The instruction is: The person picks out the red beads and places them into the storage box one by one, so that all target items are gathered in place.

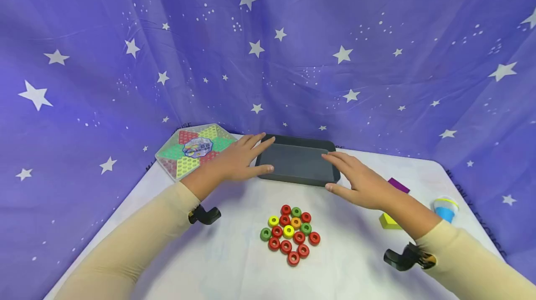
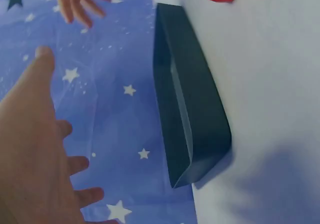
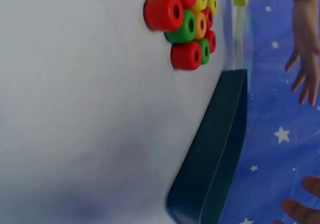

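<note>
A dark grey rectangular tray [image 1: 295, 163] stands at the back of the table, its inside bare. My left hand [image 1: 240, 158] hovers by the tray's left end, fingers spread and holding nothing. Over by the right end is my right hand [image 1: 360, 181], also with extended fingers and nothing in it. In the left wrist view the left hand [image 2: 37, 134] shows apart from the tray [image 2: 200, 99]. Nearer to me lies a loose cluster of red, green, yellow and orange ring-shaped beads [image 1: 288, 231], which the right wrist view shows as thick cylinders [image 3: 165, 13] with holes.
A hexagonal Chinese checkers board [image 1: 198, 147] lies at the back left. On the right are a purple block [image 1: 398, 185], a yellow block [image 1: 390, 221] partly behind my forearm, and a blue-and-white cup-like object [image 1: 445, 209]. A starry purple cloth [image 1: 293, 81] hangs behind the table.
</note>
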Demonstrator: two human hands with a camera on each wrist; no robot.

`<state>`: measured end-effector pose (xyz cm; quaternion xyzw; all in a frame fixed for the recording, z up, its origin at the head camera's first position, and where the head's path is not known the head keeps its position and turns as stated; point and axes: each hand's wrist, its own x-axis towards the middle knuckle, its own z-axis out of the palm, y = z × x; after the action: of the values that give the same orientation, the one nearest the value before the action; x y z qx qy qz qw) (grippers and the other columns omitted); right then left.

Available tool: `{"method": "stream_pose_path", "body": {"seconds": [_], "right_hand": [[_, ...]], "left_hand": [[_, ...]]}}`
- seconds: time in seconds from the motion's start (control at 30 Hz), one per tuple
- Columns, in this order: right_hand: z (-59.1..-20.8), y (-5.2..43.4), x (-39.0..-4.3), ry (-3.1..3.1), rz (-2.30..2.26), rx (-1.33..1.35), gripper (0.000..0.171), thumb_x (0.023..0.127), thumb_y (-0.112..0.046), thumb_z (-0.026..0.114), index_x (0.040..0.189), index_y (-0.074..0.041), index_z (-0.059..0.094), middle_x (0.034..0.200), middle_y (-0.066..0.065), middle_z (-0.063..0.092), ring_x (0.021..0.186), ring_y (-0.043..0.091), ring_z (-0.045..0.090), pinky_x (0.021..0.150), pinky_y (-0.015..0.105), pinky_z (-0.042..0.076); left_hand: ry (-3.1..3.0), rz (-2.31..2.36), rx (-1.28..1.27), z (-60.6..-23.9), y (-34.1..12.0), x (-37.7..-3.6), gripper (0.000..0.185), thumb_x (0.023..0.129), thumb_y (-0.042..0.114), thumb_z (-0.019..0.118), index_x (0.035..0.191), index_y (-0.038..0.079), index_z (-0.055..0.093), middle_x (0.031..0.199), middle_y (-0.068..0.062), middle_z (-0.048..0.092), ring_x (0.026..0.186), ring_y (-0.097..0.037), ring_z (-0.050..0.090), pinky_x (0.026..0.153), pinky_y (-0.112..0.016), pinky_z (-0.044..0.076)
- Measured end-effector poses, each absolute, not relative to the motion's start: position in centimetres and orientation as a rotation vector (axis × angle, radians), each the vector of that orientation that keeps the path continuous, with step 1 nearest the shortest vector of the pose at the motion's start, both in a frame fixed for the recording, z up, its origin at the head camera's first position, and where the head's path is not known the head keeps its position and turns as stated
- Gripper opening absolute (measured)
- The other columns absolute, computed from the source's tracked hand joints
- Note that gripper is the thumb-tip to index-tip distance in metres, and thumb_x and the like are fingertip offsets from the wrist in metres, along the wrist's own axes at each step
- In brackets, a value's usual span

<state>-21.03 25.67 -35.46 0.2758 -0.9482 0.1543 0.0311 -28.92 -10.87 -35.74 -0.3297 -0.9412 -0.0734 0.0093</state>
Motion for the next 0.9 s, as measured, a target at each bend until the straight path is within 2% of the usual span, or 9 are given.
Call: {"method": "stream_pose_path", "body": {"seconds": [0.13,0.2,0.3,0.4,0.5,0.63,0.77,0.9], "right_hand": [[-35.2,25.0,-20.2,-2.935,0.644,0.788,0.077,0.096,-0.054,0.064,0.160,-0.034,0.026,0.157,0.005,0.039,0.136,0.032,0.047,0.092,0.055,0.056],[-35.0,24.6,-19.6,-2.921,0.745,0.779,0.077,0.096,-0.050,0.066,0.159,-0.033,0.027,0.152,0.002,0.044,0.130,0.028,0.052,0.089,0.049,0.057],[-34.9,23.8,-18.3,-2.873,0.897,0.792,0.073,0.096,-0.044,0.068,0.158,-0.028,0.032,0.144,0.001,0.052,0.123,0.024,0.057,0.090,0.046,0.056],[-35.3,22.9,-17.0,-2.817,1.019,0.818,0.066,0.096,-0.035,0.071,0.154,-0.021,0.040,0.136,0.000,0.060,0.117,0.021,0.062,0.093,0.044,0.056],[-36.2,22.3,-15.8,-2.782,1.108,0.809,0.058,0.095,-0.029,0.073,0.146,-0.019,0.048,0.125,-0.004,0.064,0.107,0.018,0.064,0.086,0.036,0.058],[-38.4,21.8,-14.4,-2.761,1.182,0.752,0.050,0.091,-0.026,0.077,0.136,-0.021,0.056,0.115,-0.008,0.067,0.094,0.015,0.064,0.074,0.028,0.057],[-41.2,21.6,-13.2,-2.788,1.161,0.690,0.045,0.087,-0.027,0.081,0.127,-0.020,0.062,0.110,-0.005,0.068,0.085,0.012,0.061,0.065,0.025,0.053],[-43.6,21.4,-12.6,-2.871,1.040,0.608,0.043,0.086,-0.034,0.082,0.123,-0.020,0.066,0.106,-0.010,0.066,0.080,0.008,0.057,0.063,0.021,0.048]], "left_hand": [[-2.964,-0.566,-0.974,-36.1,-10.8,-31.1,0.084,0.095,0.076,0.038,0.163,0.037,0.009,0.170,-0.003,0.016,0.155,-0.034,0.016,0.119,-0.064,0.025],[-2.963,-0.758,-0.928,-36.6,-10.9,-32.3,0.082,0.097,0.067,0.047,0.164,0.032,0.015,0.168,-0.004,0.021,0.154,-0.032,0.020,0.120,-0.061,0.025],[-2.943,-1.021,-0.823,-38.1,-11.2,-33.8,0.078,0.099,0.054,0.056,0.162,0.022,0.023,0.164,-0.010,0.030,0.147,-0.034,0.034,0.117,-0.057,0.033],[-2.906,-1.258,-0.701,-40.1,-11.4,-34.8,0.073,0.100,0.042,0.061,0.159,0.013,0.031,0.157,-0.016,0.039,0.132,-0.035,0.050,0.108,-0.053,0.045],[-2.869,-1.420,-0.570,-41.8,-11.3,-35.4,0.068,0.098,0.034,0.064,0.156,0.009,0.037,0.152,-0.017,0.046,0.118,-0.034,0.059,0.094,-0.046,0.053],[-2.804,-1.563,-0.406,-43.6,-10.9,-35.6,0.062,0.096,0.025,0.067,0.151,0.008,0.044,0.143,-0.014,0.054,0.110,-0.031,0.065,0.080,-0.039,0.059],[-2.721,-1.662,-0.324,-44.8,-10.3,-35.3,0.056,0.095,0.019,0.069,0.146,0.005,0.051,0.137,-0.014,0.059,0.114,-0.031,0.064,0.084,-0.039,0.059],[-2.689,-1.674,-0.316,-45.7,-9.9,-35.3,0.052,0.094,0.013,0.068,0.143,0.005,0.054,0.136,-0.014,0.062,0.115,-0.031,0.065,0.093,-0.040,0.057]]}}
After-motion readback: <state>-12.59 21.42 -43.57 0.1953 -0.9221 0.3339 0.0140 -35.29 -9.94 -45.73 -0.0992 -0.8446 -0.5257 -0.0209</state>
